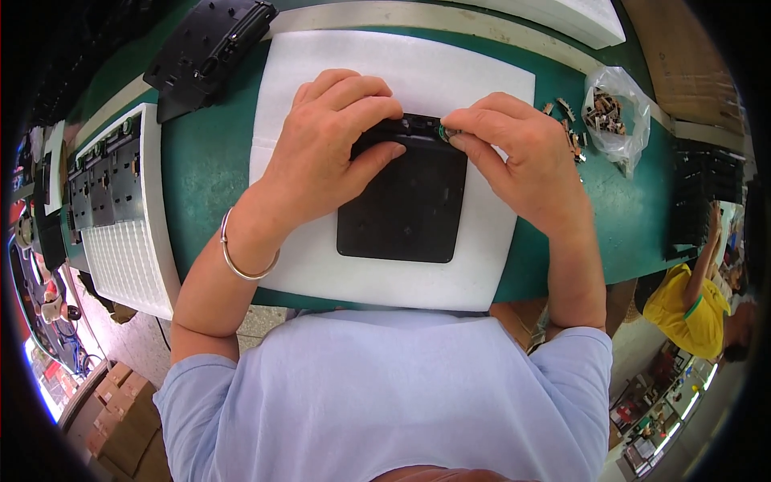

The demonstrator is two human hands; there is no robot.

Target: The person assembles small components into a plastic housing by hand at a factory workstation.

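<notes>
Where the white foam sheet (pixel 385 273) covers the green bench (pixel 209 161) at frame centre: flat black rectangular plastic panel (pixel 405 201), laid face down, probably cushioned against scratches.

Left hand (pixel 329 136), upper centre: palm arched over the panel's top left corner, thumb along its left edge, grip closed on the panel, seemingly to steady it. Thin silver bangle (pixel 241 261) at the wrist.

Right hand (pixel 514 153), upper centre right: thumb and forefinger in a narrow pinch on a small round green-and-metal part (pixel 444 131), held against the panel's top edge beside a small recessed fitting.

Upper right, near the right hand: clear plastic bag (pixel 614 112), mouth open, filled with small brown metal pieces; several loose ones (pixel 569 120) spilled on the bench just left of it, within easy reach.

Left of frame: white gridded tray (pixel 128 257) holding a row of dark grey panels (pixel 104 173) with small green round parts fitted, apparently a stack area.

Upper left: another black moulded plastic cover (pixel 205 52), tilted, lying on the bench.

Top right edge: white foam slab (pixel 562 16).

Lower left: brown cardboard cartons (pixel 120 418) on the floor, plain, markings too small to tell.

Lower right edge: another person in a yellow top (pixel 691 309), well apart.

No labels or signs legible on the panel or bag.
</notes>
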